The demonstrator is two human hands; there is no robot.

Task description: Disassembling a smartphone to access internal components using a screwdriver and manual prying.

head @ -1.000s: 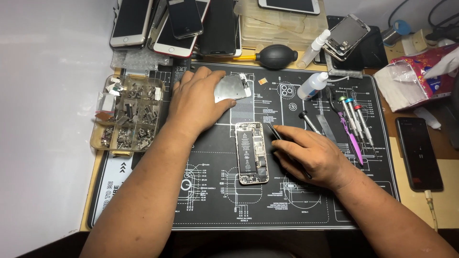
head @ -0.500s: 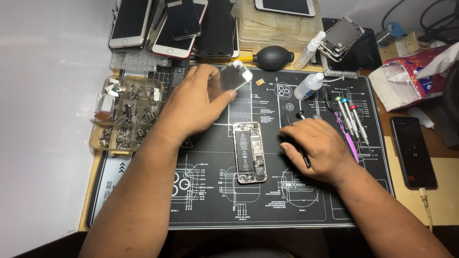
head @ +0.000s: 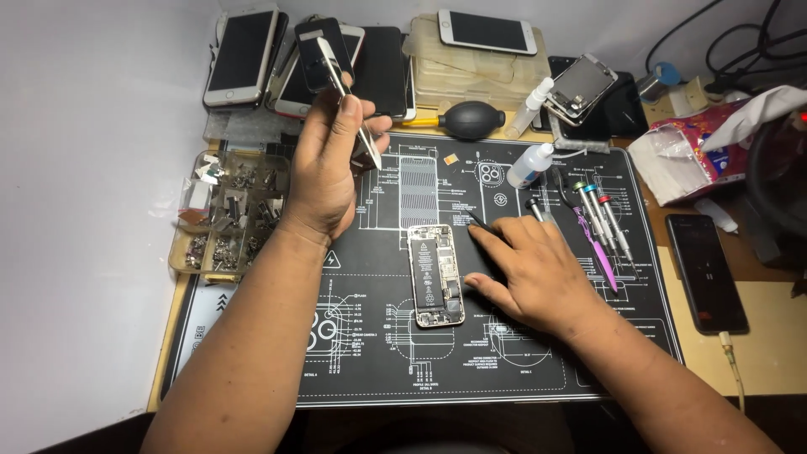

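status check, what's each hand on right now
Left hand holds thin screen panel raised on edge. Right hand rests on mat beside opened phone. Nothing between them.

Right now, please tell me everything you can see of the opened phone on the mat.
The opened phone lies flat on the black repair mat, long side pointing away from the person. Its screen is off, so the inside shows: a black battery on the left and small boards and metal parts beside it, in a light frame. The right hand rests on the mat beside it, fingers at its right edge.

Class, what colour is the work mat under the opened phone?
Black with white line drawings, seen in the head view.
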